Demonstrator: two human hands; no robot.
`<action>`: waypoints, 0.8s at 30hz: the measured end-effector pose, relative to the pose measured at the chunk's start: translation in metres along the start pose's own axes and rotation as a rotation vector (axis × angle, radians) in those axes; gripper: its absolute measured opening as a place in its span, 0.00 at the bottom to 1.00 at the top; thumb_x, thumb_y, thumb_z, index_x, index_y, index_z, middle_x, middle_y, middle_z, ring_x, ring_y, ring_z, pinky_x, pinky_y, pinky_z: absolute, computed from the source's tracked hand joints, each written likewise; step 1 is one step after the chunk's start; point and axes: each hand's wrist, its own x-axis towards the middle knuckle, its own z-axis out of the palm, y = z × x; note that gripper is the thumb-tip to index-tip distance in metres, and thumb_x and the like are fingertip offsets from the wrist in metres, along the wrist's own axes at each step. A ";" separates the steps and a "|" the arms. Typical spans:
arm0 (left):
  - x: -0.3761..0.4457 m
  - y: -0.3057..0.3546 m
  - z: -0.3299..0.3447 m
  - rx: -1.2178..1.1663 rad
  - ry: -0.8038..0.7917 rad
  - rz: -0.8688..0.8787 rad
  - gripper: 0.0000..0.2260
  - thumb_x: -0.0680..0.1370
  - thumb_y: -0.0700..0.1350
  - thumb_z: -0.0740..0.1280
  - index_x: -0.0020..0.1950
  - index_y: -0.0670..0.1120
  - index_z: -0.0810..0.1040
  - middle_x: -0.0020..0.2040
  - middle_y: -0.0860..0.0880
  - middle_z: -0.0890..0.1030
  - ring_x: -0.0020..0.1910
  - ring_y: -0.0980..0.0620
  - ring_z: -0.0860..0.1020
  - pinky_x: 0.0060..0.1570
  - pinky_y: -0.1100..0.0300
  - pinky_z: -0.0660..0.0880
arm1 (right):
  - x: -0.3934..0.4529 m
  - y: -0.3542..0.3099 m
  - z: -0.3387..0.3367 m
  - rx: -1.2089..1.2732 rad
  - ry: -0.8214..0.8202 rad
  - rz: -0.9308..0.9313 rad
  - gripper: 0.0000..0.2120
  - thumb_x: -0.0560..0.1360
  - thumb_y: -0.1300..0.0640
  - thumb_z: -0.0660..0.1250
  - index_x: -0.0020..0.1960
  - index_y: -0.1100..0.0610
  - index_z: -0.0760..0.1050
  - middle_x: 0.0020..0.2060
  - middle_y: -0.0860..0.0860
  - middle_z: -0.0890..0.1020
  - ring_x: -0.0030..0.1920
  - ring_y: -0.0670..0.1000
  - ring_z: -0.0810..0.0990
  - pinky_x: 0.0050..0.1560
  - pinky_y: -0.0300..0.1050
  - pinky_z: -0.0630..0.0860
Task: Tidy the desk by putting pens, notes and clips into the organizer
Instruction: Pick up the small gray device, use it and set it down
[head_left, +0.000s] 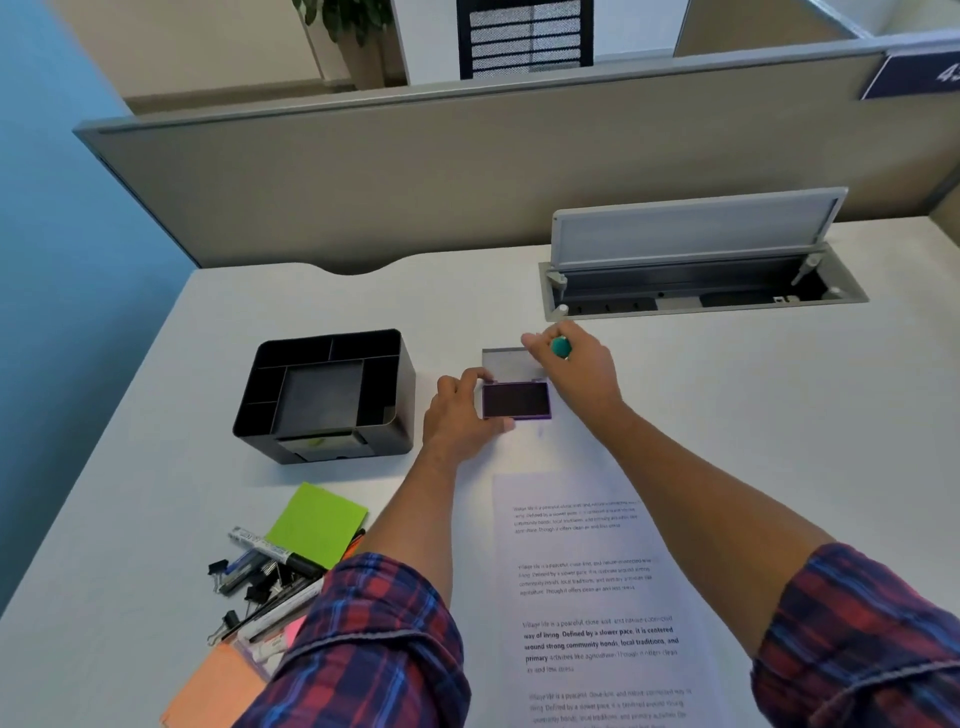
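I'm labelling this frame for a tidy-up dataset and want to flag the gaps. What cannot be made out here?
All in the head view:
- Green-topped object in the right hand: the fingers cover its body.
- Pens and clips: overlapping, partly under the left sleeve; no exact count.
- Printed sheet: upper text too small, bottom edge cut off.
- Organizer front slot: too dark to tell its contents.
- Blue sign: cut off right.

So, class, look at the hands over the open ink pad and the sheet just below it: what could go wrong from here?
1. The ink pad lies open at the top of the printed sheet; a slip by the left hand gripping it might smear ink.
2. The right hand holds a green-topped stamp while touching the lid; it could drop.
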 end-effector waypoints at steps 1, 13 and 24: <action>0.000 0.000 0.000 -0.008 0.007 0.000 0.32 0.69 0.59 0.78 0.67 0.60 0.65 0.62 0.48 0.68 0.59 0.46 0.74 0.55 0.54 0.75 | 0.004 0.002 -0.001 0.027 0.009 -0.007 0.15 0.78 0.37 0.65 0.52 0.49 0.73 0.45 0.44 0.80 0.43 0.48 0.80 0.46 0.36 0.76; 0.002 -0.005 0.003 -0.057 0.032 -0.042 0.34 0.68 0.60 0.79 0.66 0.53 0.65 0.65 0.51 0.69 0.61 0.50 0.72 0.53 0.58 0.70 | 0.039 0.029 0.019 -0.043 -0.030 -0.014 0.12 0.79 0.50 0.69 0.60 0.43 0.71 0.66 0.50 0.80 0.55 0.50 0.80 0.54 0.44 0.79; 0.003 -0.007 0.006 -0.008 0.052 -0.028 0.30 0.69 0.60 0.77 0.63 0.53 0.67 0.60 0.52 0.68 0.58 0.50 0.73 0.58 0.52 0.74 | 0.044 0.023 0.037 -0.056 -0.126 -0.005 0.10 0.81 0.51 0.67 0.60 0.43 0.69 0.68 0.53 0.77 0.60 0.55 0.80 0.52 0.40 0.75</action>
